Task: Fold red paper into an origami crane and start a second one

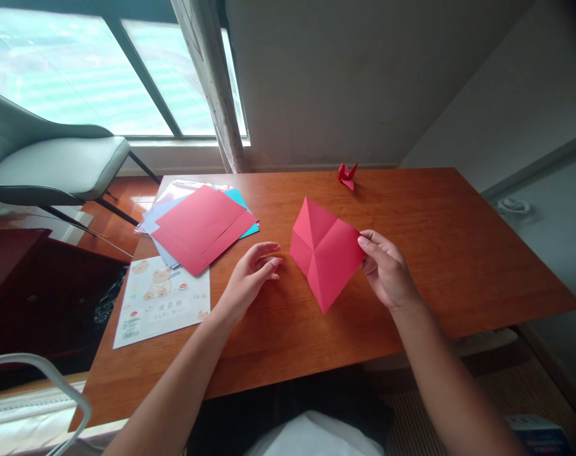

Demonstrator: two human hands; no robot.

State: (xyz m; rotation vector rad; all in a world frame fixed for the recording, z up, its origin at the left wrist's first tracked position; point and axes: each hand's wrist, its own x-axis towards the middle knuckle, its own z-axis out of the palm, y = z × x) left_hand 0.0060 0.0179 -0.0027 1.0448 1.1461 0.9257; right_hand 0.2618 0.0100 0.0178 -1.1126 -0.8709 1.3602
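Red creased paper (332, 253), pinched at three o'clock by the right hand (385, 269), seems between folds; the left hand (250, 276), loosely spread at nine, is likely needed for creasing

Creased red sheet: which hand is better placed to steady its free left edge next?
Probably the left hand: it holds nothing and is nearest that edge, while the right hand pinches the creased red sheet at its right corner.
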